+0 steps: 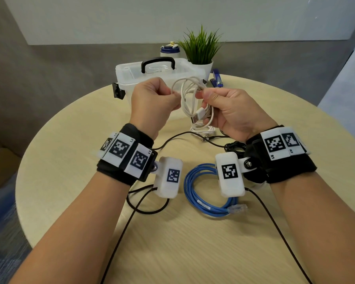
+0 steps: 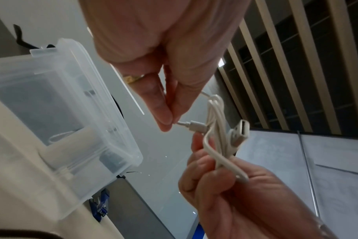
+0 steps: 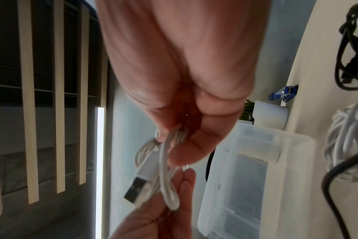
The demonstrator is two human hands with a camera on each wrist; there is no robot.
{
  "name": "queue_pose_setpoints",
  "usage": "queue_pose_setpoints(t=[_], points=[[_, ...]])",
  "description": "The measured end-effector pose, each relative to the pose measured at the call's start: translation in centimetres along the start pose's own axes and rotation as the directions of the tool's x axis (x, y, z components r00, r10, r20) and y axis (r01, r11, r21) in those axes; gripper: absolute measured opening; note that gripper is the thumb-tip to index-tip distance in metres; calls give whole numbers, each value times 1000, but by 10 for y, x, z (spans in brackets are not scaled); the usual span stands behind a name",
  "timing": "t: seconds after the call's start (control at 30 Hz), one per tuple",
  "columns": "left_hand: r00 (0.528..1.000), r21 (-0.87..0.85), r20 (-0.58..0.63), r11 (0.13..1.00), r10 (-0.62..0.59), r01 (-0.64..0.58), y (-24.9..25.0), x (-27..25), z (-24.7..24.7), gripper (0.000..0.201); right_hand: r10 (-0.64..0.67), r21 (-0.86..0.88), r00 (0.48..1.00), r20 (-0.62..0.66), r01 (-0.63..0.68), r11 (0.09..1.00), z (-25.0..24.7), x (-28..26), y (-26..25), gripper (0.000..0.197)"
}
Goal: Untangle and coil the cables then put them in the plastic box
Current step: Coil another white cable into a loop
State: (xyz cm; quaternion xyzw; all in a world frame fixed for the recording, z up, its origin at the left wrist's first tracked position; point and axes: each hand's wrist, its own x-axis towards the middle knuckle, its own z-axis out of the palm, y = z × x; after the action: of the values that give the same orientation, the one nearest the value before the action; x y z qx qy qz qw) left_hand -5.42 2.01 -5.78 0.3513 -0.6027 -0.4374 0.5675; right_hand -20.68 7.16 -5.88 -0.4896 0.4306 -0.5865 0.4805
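Round worktop (image 1: 70, 140): lidded clear plastic box (image 1: 131, 78) with black handle at far edge; potted plant (image 1: 200, 50), blue stapler (image 1: 216, 78) beside it. Coiled blue network cable (image 1: 203, 193), black cable tangle (image 1: 234, 145), second white cable bundle (image 1: 202, 129) lie loose. Left hand (image 1: 152, 101): grip narrow, pinching one strand. Right hand (image 1: 232, 111): grip curled round looped white USB cable (image 1: 190, 99), held raised between both hands, before the box.

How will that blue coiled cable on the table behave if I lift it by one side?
The blue cable lies in loose loops with no tie visible, so the coil will probably sag and spread. Its clear plug sticks out free and may dangle. It looks thicker than the white cable, so likely somewhat springier.
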Motion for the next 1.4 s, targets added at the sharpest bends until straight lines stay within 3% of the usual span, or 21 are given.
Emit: queue_pose_setpoints(t=[0.1,0.17,0.3,0.4,0.57,0.77,0.9,1.0,1.13,1.4], points=[[999,26,44,1000,-5,3,1,1,-1,32,-7,12,999,-34,8,1000,-1,0,-1,16],[991,5,134,1000,-23,23,1,1,-4,32,-14,22,998,-59,16,1000,-2,1,-2,15],[940,-104,333,988,-70,111,3,-2,-5,23,-30,21,997,-76,32,999,-2,2,-1,13],[913,-153,392,970,-116,189,4,-3,-5,8,-71,-3,992,-108,71,997,-1,2,-1,13],[872,-187,447,933,-199,308,5,-1,-10,31,-128,-84,971,-201,113,990,-2,6,1,14],[826,-170,532,933,-184,318,9,-8,-5,26,-198,-225,970,-139,163,961,7,4,8,18],[785,-140,563,906,-259,399,11,-10,-3,31,-194,-224,965,-175,153,963,4,5,6,11],[799,-102,547,927,-251,361,9,-12,-1,9,-201,-222,962,-185,158,962,4,4,7,12],[817,-68,528,948,-231,312,4,-10,0,17,-217,-218,945,-243,164,962,3,6,6,22],[847,36,468,963,-252,266,2,-9,0,17,-271,-272,921,-280,194,942,1,7,5,21]])
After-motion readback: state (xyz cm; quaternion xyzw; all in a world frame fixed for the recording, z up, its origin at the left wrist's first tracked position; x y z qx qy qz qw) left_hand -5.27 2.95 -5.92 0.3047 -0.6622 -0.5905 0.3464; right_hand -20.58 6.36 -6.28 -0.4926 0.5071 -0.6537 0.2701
